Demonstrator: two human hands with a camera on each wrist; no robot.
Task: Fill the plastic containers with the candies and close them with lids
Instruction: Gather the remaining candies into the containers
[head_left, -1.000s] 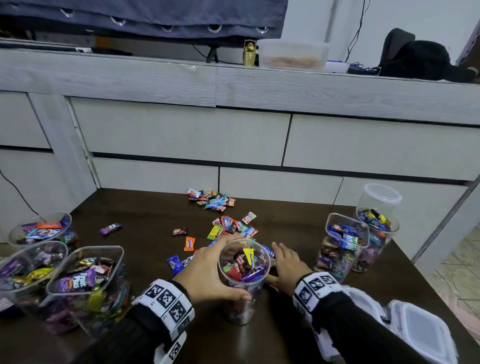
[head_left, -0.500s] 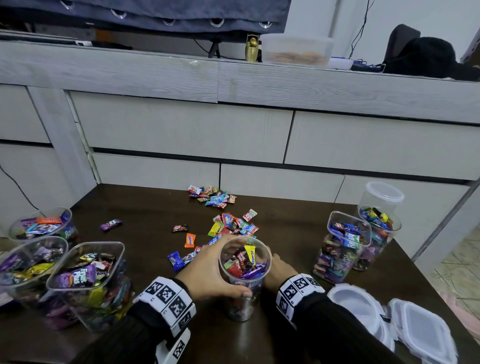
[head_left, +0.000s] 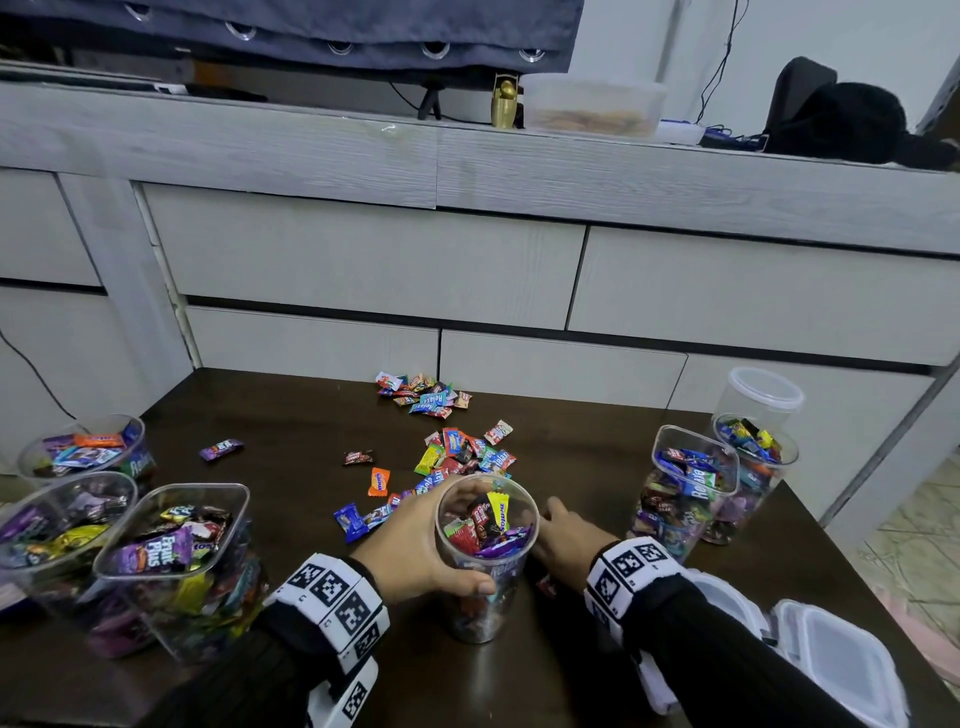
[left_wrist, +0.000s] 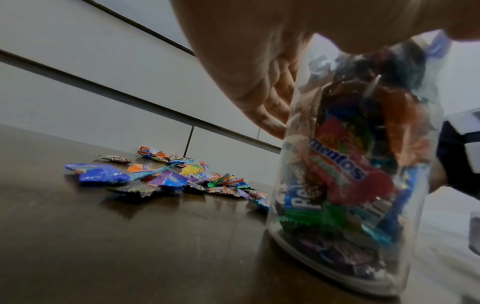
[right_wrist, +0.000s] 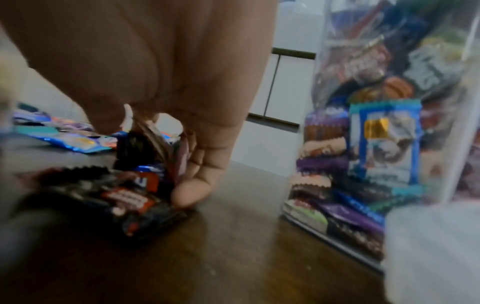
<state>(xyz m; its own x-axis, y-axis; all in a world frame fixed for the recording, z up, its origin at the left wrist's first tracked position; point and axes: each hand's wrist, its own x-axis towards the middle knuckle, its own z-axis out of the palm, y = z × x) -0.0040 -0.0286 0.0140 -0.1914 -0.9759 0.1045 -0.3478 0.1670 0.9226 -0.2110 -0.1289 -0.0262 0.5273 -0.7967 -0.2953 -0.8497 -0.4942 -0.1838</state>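
Observation:
A round clear container (head_left: 484, 603) stands at the table's near middle, filled with wrapped candies nearly to its rim. My left hand (head_left: 415, 551) grips it, thumb in front and fingers behind; the left wrist view shows that hand (left_wrist: 259, 72) against the container (left_wrist: 350, 164). Just right of it, my right hand (head_left: 566, 535) rests low on the table. Its fingers (right_wrist: 192, 185) curl over a few dark-wrapped candies (right_wrist: 130, 195). Loose candies (head_left: 457, 457) lie behind the container.
A second small candy heap (head_left: 423, 395) sits by the far edge. Three filled open containers (head_left: 176, 551) crowd the left side. Two filled ones (head_left: 685, 493) and an empty lidded one (head_left: 761, 395) stand right. White lids (head_left: 841, 660) lie near right.
My right hand has drawn back from the candy pile towards me, its fingers curling over a few candies. The left hand has kept its grip on the container.

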